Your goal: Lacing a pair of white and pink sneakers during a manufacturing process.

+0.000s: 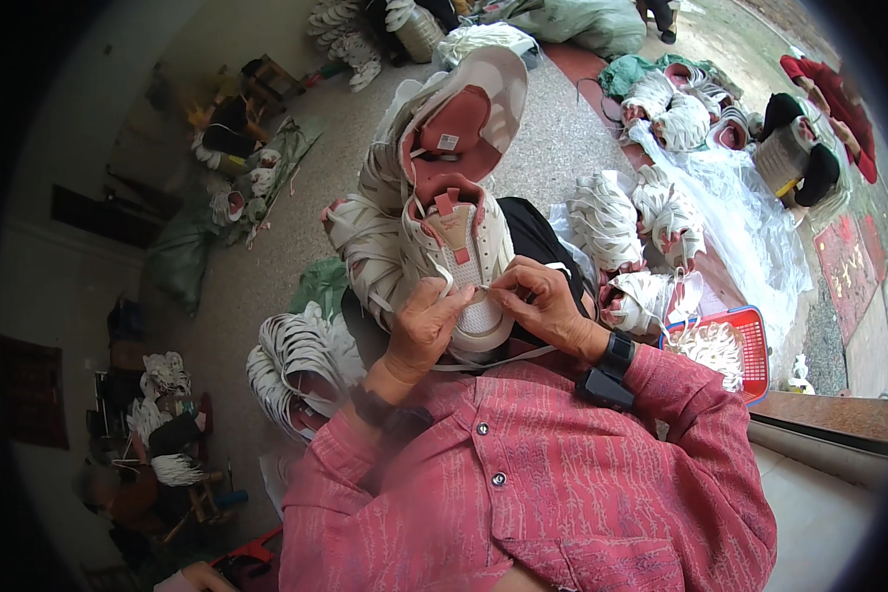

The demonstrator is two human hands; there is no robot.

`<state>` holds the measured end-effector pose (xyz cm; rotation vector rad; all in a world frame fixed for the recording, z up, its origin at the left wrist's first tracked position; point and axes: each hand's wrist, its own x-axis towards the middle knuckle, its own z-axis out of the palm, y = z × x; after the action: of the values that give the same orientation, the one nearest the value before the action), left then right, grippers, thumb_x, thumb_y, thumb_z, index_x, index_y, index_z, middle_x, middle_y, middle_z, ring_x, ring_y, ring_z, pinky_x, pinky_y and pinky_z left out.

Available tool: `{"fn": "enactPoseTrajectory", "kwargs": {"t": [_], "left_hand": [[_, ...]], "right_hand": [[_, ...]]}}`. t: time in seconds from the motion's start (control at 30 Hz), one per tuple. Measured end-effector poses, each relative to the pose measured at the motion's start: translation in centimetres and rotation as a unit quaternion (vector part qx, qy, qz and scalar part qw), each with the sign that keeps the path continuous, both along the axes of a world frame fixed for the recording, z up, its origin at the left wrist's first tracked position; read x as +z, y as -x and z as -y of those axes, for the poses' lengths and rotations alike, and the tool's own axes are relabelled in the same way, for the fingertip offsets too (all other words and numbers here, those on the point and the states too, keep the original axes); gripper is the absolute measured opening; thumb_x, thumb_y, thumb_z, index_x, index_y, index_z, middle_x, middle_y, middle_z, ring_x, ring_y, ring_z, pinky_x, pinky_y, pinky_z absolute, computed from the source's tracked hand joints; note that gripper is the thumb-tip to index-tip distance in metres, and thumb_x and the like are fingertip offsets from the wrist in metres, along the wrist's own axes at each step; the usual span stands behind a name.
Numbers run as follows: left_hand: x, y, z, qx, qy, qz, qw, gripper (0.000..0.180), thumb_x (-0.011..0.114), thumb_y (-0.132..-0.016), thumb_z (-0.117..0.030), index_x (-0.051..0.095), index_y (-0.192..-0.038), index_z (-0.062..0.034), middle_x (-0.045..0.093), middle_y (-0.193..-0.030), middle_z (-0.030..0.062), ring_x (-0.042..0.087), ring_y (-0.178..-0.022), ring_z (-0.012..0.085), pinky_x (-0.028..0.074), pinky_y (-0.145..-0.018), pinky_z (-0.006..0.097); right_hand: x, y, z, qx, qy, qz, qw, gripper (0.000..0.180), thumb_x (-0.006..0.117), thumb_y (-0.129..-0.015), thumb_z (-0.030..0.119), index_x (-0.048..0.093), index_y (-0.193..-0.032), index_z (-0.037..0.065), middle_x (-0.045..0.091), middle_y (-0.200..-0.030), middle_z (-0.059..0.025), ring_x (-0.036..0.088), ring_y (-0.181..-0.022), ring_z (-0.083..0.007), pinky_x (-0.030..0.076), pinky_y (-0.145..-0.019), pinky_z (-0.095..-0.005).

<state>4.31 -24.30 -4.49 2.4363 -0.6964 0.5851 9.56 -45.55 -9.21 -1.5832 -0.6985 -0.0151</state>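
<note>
A speckled floor (350,128) spreads across the room, with shoe bundles (301,370) on both sides. A plastic sheet (750,222) lies at right, near a red basket (757,355) holding white strands (705,352). Pink sleeves (696,385) angle inward from below. Over the lap, toe toward the wearer, sits a white shoe (471,271). Above its toe the hands nearly meet: the right hand (548,306) pinches a lace (481,287); the left hand (424,321) has its fingertips pressed together at the lacing, its exact grip unclear.
</note>
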Motion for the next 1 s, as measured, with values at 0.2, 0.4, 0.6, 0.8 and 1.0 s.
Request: {"fn": "enactPoseTrajectory", "kwargs": {"t": [0.2,0.4,0.6,0.8,1.0], "left_hand": [[-0.8,0.3,-0.5,-0.007,-0.011,0.031,0.999,0.034,0.071,-0.079,0.001,0.073,-0.111,-0.0076,0.057,-0.093,0.0106,0.061,-0.082,0.0297,0.051,-0.070,0.039],[-0.9,0.3,-0.6,-0.015,-0.031,0.061,0.998,0.034,0.072,-0.079,0.002,0.073,-0.112,-0.0071,0.058,-0.093,0.0090,0.062,-0.083,0.0277,0.051,-0.071,0.037],[-0.8,0.1,-0.4,-0.025,-0.048,0.072,0.996,0.032,0.072,-0.079,0.004,0.072,-0.110,-0.0057,0.061,-0.097,0.0092,0.062,-0.086,0.0280,0.052,-0.074,0.037],[-0.7,0.1,-0.3,-0.030,-0.058,0.069,0.996,0.029,0.070,-0.080,0.004,0.072,-0.108,-0.0044,0.063,-0.100,0.0104,0.063,-0.088,0.0287,0.052,-0.078,0.037],[-0.8,-0.1,-0.2,-0.027,-0.068,0.067,0.995,0.027,0.069,-0.081,0.004,0.072,-0.107,-0.0027,0.063,-0.101,0.0111,0.063,-0.089,0.0291,0.052,-0.079,0.037]], "right_hand": [[0.4,0.3,-0.1,0.000,-0.013,0.010,1.000,0.008,0.069,-0.084,0.002,0.065,-0.090,0.001,0.060,-0.083,-0.0082,0.064,-0.073,-0.0188,0.051,-0.066,-0.0275],[-0.8,0.2,-0.4,0.004,-0.007,0.078,0.997,0.008,0.069,-0.085,0.001,0.066,-0.092,0.001,0.060,-0.085,-0.0070,0.062,-0.073,-0.0156,0.049,-0.065,-0.0258],[-0.4,0.6,-0.2,-0.005,-0.016,0.007,1.000,0.007,0.069,-0.085,0.002,0.065,-0.091,0.002,0.060,-0.085,-0.0069,0.063,-0.073,-0.0156,0.049,-0.064,-0.0255],[-1.1,0.6,-0.6,-0.017,-0.022,0.032,0.999,0.008,0.069,-0.085,0.002,0.065,-0.093,0.002,0.060,-0.085,-0.0073,0.063,-0.074,-0.0165,0.048,-0.065,-0.0258],[-1.2,0.7,-0.9,-0.037,-0.023,0.037,0.998,0.008,0.069,-0.086,0.002,0.066,-0.093,0.001,0.059,-0.084,-0.0065,0.060,-0.073,-0.0156,0.046,-0.064,-0.0252]]}}
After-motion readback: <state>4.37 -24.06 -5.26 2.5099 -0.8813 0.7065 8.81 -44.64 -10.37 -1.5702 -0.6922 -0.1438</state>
